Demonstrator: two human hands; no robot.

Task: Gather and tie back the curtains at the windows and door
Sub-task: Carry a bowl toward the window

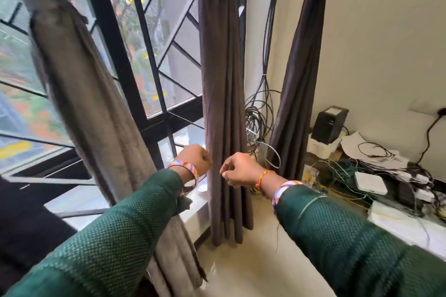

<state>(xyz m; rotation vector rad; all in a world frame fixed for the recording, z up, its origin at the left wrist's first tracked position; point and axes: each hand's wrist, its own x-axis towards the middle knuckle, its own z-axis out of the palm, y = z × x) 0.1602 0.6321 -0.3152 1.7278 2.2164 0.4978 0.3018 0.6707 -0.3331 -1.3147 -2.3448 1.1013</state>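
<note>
A dark brown curtain hangs straight in narrow folds at the window's right end, down to the floor. My left hand pinches its left edge at sill height, fingers curled. My right hand is at the front folds, fingers bent against the cloth. A grey curtain on the left hangs bunched, with a knotted tie near its top. A second dark curtain hangs gathered in the wall corner to the right, cinched at the top.
The window has a black frame and grille with a pale sill. Coiled cables hang in the corner. A low ledge on the right carries a black box, white devices and tangled wires. Below is beige floor.
</note>
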